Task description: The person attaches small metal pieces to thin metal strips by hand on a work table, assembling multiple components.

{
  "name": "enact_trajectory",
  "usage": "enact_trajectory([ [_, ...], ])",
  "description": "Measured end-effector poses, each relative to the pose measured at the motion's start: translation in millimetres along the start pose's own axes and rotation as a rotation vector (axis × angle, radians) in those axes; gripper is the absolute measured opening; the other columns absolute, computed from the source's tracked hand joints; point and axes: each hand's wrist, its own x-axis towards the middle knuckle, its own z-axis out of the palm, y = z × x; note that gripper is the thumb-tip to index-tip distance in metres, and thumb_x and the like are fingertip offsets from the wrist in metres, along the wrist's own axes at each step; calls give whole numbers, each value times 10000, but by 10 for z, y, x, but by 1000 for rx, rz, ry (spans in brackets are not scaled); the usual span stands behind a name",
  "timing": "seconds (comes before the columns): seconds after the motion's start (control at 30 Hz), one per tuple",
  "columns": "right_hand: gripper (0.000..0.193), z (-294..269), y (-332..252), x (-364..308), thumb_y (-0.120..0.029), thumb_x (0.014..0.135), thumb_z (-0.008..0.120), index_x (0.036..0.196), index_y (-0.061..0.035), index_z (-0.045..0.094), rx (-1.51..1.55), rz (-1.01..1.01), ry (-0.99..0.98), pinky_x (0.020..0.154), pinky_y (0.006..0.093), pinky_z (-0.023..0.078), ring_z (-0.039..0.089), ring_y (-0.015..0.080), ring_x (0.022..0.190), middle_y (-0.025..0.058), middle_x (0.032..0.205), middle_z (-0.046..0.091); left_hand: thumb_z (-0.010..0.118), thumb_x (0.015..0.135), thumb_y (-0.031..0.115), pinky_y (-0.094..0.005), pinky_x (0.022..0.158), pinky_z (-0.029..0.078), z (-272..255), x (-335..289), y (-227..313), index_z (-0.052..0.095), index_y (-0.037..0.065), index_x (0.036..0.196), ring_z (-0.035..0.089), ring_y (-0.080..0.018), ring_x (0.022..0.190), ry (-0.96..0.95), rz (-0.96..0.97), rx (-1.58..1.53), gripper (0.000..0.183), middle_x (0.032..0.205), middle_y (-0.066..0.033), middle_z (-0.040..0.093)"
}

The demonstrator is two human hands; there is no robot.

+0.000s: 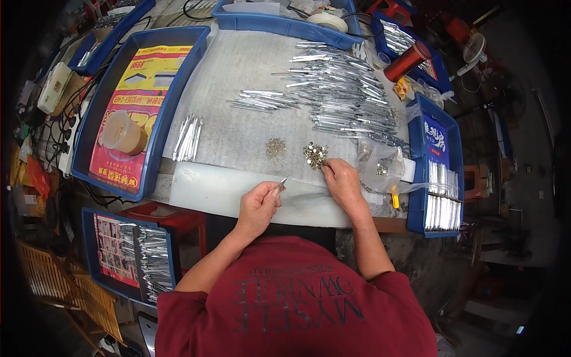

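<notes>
My left hand (pixel 260 205) is closed above the front edge of the worktable, pinching a slim silver metal piece (pixel 283 182) whose pointed end sticks out past the thumb. My right hand (pixel 344 184) has its fingers pressed together at the near edge of a pile of small shiny metal parts (pixel 315 153); anything between those fingertips is too small to make out. Left of that pile lies a smaller heap of tiny brownish-gold parts (pixel 275 148). Farther back, a small group of slim silver metal strips (pixel 264 100) lies beside a large stack of similar strips (pixel 342 89).
A blue tray (pixel 199 53) with a cup (pixel 124 133) of brownish contents stands at left. Several strips (pixel 188 138) lie near it. At right are a clear plastic bag (pixel 380 163), a yellow-handled tool (pixel 395 198), a red cylinder (pixel 407 61) and a blue tray (pixel 418 208) of strips.
</notes>
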Motion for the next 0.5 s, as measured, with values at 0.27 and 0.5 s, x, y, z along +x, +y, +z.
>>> enact_trajectory([
  [0.27,70,48,51,35,-64,689,535,690,-2,505,-137,-106,13,561,387,440,534,311,624,157,656,527,449,856,122,-154,410,294,-3,-11,19,534,8,905,365,-8,474,19,-35,-20,151,605,18,475],
  [0.5,69,-58,9,-21,-64,702,529,705,4,518,-147,-85,-22,582,387,440,538,314,642,163,675,540,443,860,135,-156,396,272,0,-8,2,523,10,917,345,-12,457,13,-2,23,159,616,8,478],
])
